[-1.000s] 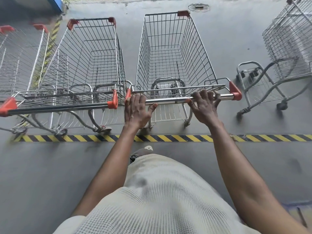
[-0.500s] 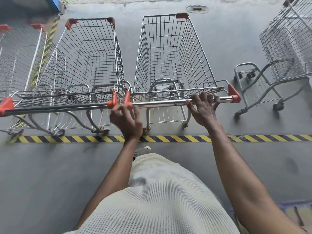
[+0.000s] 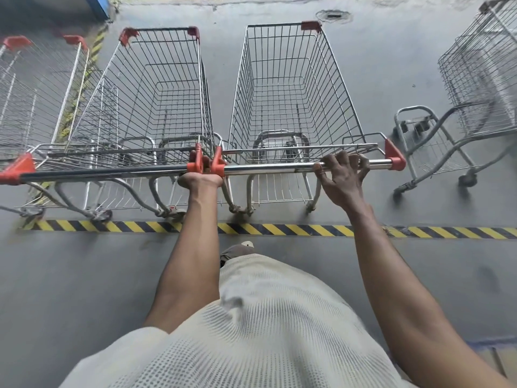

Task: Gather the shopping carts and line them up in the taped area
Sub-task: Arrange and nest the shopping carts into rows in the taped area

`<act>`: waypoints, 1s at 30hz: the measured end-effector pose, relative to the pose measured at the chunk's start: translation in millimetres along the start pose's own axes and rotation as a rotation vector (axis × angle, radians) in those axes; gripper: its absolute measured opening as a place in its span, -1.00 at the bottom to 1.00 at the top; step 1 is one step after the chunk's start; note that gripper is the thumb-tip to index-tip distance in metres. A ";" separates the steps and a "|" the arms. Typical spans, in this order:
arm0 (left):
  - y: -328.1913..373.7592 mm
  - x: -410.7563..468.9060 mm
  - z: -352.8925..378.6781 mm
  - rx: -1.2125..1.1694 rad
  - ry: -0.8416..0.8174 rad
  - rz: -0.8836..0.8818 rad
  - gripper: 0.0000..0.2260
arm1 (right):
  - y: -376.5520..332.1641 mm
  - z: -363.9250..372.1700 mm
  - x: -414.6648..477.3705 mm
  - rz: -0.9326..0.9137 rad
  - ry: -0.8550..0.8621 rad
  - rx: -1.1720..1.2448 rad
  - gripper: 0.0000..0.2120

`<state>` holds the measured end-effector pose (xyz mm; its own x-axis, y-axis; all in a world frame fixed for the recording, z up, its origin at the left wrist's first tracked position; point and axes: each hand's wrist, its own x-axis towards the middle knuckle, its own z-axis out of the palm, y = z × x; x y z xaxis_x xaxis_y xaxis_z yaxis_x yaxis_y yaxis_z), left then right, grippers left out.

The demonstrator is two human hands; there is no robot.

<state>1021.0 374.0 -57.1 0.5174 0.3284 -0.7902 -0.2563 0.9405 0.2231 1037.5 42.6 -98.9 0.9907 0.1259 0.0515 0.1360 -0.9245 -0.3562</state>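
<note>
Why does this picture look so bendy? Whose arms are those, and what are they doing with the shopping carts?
The camera sits on a person's head and looks down, so you see that person's own arms and pale shirt. Its wide lens makes things look bent.

The right hand grips the shiny handle of an empty shopping cart. The left hand is at the red ends where that handle meets the neighbouring cart. Its fingers are hidden.

Both carts stand just beyond a yellow-and-black tape line on the grey floor. Another cart stands on the right.
</note>
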 end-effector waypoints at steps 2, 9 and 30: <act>-1.4 2.8 -3.4 -0.010 -0.029 -0.001 -0.40 | 1.2 1.6 0.3 0.002 -0.002 0.001 -0.64; -16.1 9.9 -6.9 0.023 -0.100 0.169 -0.38 | 0.1 1.7 4.0 0.028 -0.003 0.022 -0.61; -20.4 16.5 1.9 -0.137 -0.052 0.059 -0.62 | -7.0 -3.6 11.6 0.038 0.020 0.029 -0.56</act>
<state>1036.3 360.3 -73.6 0.5387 0.3897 -0.7469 -0.3942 0.9001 0.1853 1048.0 49.2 -92.4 0.9950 0.0831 0.0555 0.0981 -0.9178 -0.3848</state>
